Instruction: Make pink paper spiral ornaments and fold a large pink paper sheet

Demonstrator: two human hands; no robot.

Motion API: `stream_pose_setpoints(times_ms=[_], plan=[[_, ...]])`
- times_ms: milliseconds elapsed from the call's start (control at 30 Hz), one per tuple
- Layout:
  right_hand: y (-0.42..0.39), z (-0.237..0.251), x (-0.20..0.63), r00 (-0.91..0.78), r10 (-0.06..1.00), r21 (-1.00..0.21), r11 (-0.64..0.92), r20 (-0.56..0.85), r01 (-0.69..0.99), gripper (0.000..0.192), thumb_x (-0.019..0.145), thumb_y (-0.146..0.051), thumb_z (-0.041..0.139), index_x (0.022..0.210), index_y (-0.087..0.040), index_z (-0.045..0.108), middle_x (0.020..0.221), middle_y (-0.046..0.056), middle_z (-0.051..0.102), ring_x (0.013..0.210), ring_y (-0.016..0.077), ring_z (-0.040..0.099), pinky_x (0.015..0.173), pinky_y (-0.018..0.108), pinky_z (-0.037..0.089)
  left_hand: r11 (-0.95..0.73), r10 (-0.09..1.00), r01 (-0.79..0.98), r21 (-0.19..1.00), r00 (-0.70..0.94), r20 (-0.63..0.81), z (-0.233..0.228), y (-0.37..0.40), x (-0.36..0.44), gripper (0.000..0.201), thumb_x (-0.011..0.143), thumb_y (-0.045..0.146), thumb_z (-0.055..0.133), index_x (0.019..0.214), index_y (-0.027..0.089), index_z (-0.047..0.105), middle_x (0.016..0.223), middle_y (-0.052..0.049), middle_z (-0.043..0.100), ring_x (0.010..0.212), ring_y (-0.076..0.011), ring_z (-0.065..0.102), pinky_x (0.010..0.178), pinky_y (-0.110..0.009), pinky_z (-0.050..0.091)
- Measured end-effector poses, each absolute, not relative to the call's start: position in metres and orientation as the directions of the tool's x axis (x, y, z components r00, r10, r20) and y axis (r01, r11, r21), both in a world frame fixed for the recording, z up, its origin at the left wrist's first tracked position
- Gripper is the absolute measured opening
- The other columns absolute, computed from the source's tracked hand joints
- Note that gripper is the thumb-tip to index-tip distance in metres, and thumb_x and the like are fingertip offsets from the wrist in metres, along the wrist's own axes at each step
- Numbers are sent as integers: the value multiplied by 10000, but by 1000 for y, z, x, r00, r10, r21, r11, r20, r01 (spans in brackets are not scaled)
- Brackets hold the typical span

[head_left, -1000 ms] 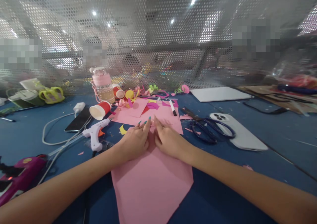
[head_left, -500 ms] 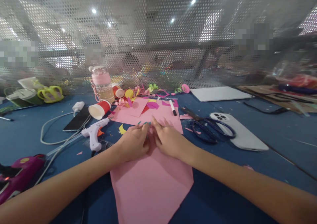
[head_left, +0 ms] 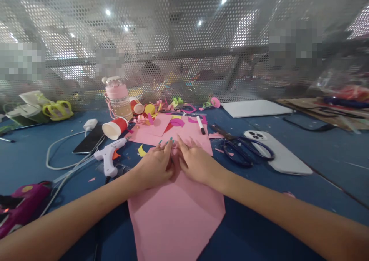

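Note:
A pink paper sheet lies on the blue table in front of me. My left hand and my right hand rest side by side on its far end, fingertips pinching and pressing a fold at the tip. Teal nails show on the left hand. The fold itself is mostly hidden under my fingers. More pink paper with cut scraps lies just beyond my fingertips.
A white glue gun with cable lies left; a tipped red cup, a dark phone and a pink bottle stand behind it. Blue scissors, a white phone and a marker lie right. A perforated metal screen closes the back.
My hands stay on the fold; the left fingers curled in, then stretched forward again. The paper has hardly moved.

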State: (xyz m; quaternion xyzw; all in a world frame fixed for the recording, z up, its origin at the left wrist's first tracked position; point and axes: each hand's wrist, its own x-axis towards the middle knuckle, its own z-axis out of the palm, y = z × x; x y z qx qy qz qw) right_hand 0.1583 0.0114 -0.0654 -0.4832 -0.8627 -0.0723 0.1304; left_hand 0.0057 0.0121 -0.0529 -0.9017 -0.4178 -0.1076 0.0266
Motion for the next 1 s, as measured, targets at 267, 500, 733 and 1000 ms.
stream_pose_setpoints(times_ms=[267,500,733,1000], plan=[[17,-65,164,-476,806,-137,547,352,826,382,808,-171,378,1143,-30,495,1062,155,622,1024,227,560,1016,433,288,-646,754,762,48,626,199,-53,12,6,573,740,186,369,1270,-8,271,1047,-184,584,911,-258,578,810,-383,443],[31,-59,173,-659,703,12,682,267,732,319,830,-104,371,1079,-77,568,1165,144,568,1114,199,504,986,406,362,-647,761,759,71,636,131,-47,9,8,641,691,167,402,1278,-26,234,1108,-209,545,982,-271,540,812,-378,440],[27,-62,163,-682,696,225,644,224,731,371,767,6,373,1081,-38,566,1115,160,596,1054,205,550,934,336,428,-664,744,744,82,646,171,-51,11,6,581,680,163,386,1232,-2,308,1053,-179,568,944,-259,549,815,-383,436],[28,-65,169,-569,784,19,583,250,812,284,820,-69,378,1029,-81,569,1029,144,634,961,205,595,803,321,481,-664,743,744,77,644,180,-50,10,6,546,684,163,386,1207,11,346,1060,-176,559,957,-264,546,820,-381,434]])
